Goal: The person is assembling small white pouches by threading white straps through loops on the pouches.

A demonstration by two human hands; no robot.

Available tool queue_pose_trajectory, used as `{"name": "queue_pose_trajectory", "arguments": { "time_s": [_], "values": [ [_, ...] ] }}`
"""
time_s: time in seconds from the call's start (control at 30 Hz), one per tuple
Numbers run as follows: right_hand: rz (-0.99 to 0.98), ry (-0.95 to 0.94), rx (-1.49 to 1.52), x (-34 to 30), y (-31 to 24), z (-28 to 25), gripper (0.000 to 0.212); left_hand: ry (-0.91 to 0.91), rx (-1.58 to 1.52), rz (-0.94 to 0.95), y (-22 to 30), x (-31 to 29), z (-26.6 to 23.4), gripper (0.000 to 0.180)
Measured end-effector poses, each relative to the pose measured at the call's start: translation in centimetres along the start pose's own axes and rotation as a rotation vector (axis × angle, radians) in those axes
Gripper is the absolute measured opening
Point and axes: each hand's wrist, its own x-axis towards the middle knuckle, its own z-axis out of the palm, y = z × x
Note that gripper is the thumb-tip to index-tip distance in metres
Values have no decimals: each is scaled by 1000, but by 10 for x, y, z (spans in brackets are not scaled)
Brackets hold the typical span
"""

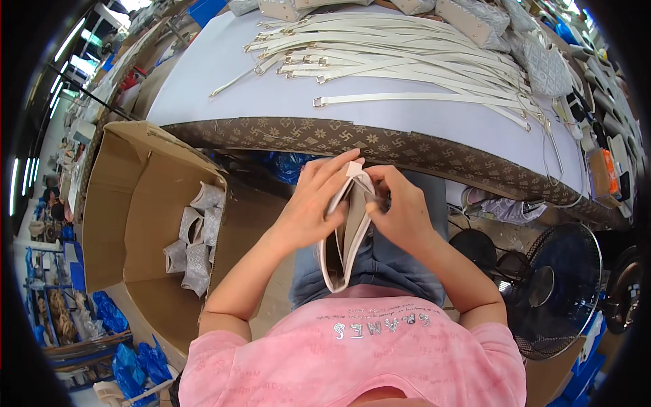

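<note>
Above my lap I hold a small pale bag with a whitish rim; its long narrow mouth faces up and shows a beige lining. My left hand grips the left side near the far end, thumb at the opening and fingers along the outside. At the right side of that end, my right hand pinches the rim between thumb and fingers. The fingertips of the right hand are slightly blurred. A light tab sticks up at the far end between the hands.
A cardboard box at my left contains several grey patterned pouches. Ahead, many white straps with buckles lie on the table, with patterned bags behind. A black fan stands at the right.
</note>
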Motion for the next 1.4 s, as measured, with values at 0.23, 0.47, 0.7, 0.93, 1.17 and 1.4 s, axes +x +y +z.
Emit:
{"name": "queue_pose_trajectory", "arguments": {
  "time_s": [0.23,0.47,0.7,0.93,1.17,1.4],
  "values": [
    [187,-233,264,-11,-7,-17,28,-86,-526,-42,-38,-1,-7,35],
    [332,-526,390,-12,12,-38,23,-218,-633,-253,-12,2,-4,11],
    [39,-510,321,0,31,-36,37,-6,-532,-83,-4,-3,13,4],
    [2,-607,307,12,23,-43,20,-73,-487,-74,-1,-3,14,4],
    [-151,-666,71,26,17,-61,17,-143,-501,-104,4,-2,15,5],
    [-147,-768,-73,35,7,-65,18,-174,-452,-86,9,0,15,4]
  ]
}}
